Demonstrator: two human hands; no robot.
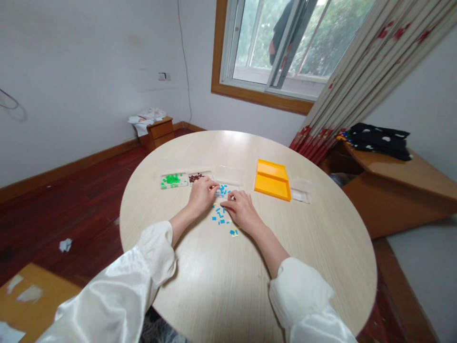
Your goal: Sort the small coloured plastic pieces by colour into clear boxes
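Both my hands rest on a round light-wood table (pixel 250 267). My left hand (pixel 202 194) lies knuckles up with its fingers curled, the fingertips at a clear tray (pixel 225 189) holding small blue pieces. My right hand (pixel 240 207) is beside it, fingers bent and pinched near the same tray; what they hold is too small to name. Several loose blue pieces (pixel 220 215) lie scattered on the table between and below my hands. A small blue and yellow piece (pixel 233 232) sits nearer to me.
A clear tray of green pieces (pixel 173 180) and one of dark brown pieces (pixel 197 177) stand left of my hands. An orange tray (pixel 273 179) and an empty clear tray (pixel 301 194) stand to the right. A wooden bench (pixel 389 181) with dark folded cloth is at the right.
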